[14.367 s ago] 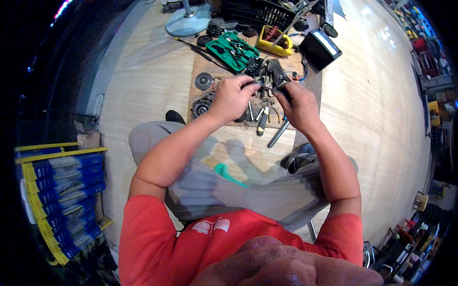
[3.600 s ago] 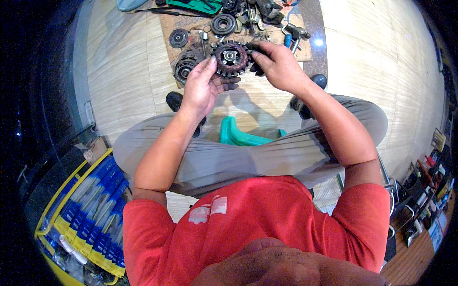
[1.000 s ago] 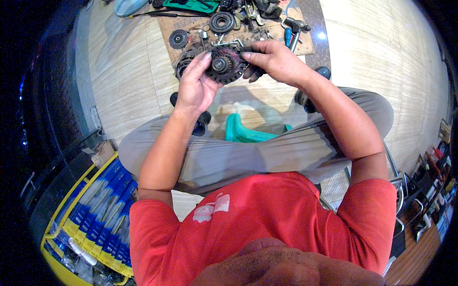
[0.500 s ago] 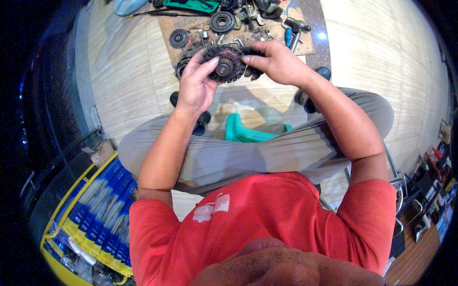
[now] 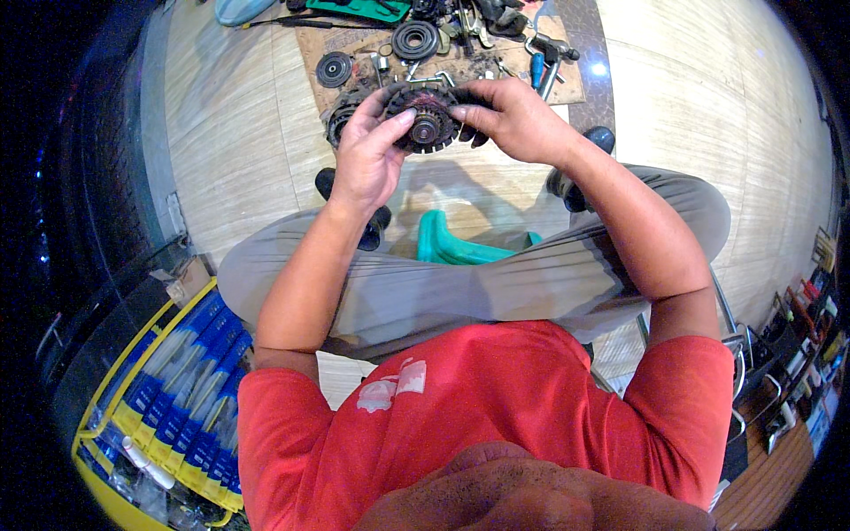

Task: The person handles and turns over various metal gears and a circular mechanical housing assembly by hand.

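A dark, greasy round machine part (image 5: 432, 111) is held up between my hands, above the near edge of the cardboard. It has a finned, toothed rim, a reddish-brown patch on its face and a ringed hub with a shaft end in the middle. My left hand (image 5: 372, 150) grips it from the left, thumb pressed on the face beside the hub. At its right rim my right hand (image 5: 509, 115) pinches with thumb and blackened fingers, their tips partly hidden behind it. Just left of it, behind my left fingers, lies another dark ribbed round part (image 5: 341, 115).
Stained cardboard (image 5: 328, 44) carries a grooved pulley (image 5: 414, 41), a smaller black disc (image 5: 334, 69), a hammer (image 5: 553, 49) and a blue-handled screwdriver (image 5: 537, 69). A green plastic stool (image 5: 460, 250) stands between my legs. Left is a yellow rack (image 5: 133, 372) of blue packages.
The round part has shifted slightly to the right and tilted a little in my hands. Both hands keep hold of it, the left thumb still beside its hub.
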A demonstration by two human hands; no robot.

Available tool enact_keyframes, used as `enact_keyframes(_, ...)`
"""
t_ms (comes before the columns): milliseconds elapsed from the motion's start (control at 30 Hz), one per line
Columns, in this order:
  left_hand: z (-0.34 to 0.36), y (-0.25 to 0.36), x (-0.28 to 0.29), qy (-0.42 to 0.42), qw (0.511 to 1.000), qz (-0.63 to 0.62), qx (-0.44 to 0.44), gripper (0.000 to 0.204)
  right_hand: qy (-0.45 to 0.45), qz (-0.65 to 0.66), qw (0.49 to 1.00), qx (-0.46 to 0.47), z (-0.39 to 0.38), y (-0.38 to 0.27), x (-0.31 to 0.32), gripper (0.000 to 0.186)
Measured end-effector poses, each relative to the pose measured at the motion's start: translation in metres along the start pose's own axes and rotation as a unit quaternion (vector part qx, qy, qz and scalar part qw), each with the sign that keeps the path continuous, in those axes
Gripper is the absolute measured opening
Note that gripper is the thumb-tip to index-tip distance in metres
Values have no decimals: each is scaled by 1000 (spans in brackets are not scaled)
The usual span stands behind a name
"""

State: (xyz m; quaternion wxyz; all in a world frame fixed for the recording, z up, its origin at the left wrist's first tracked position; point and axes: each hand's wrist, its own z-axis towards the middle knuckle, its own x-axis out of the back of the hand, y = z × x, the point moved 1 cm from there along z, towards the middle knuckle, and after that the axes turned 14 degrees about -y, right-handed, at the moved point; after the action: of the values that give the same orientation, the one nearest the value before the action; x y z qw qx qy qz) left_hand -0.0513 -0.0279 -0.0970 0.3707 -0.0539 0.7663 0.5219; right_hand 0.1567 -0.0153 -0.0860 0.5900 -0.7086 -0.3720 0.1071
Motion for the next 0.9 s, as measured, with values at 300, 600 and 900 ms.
enact_keyframes(300,0,-1,-1,13,998,-54,17,31,-12,-43,999,-25,1,2,-3,26)
enact_keyframes(600,1,-4,-1,25,999,-31,12,28,18,-71,997,-17,-1,0,-4,33)
enact_keyframes(900,0,-6,-3,14,1000,-14,-1,30,16,-97,995,-27,-2,-5,-3,32)
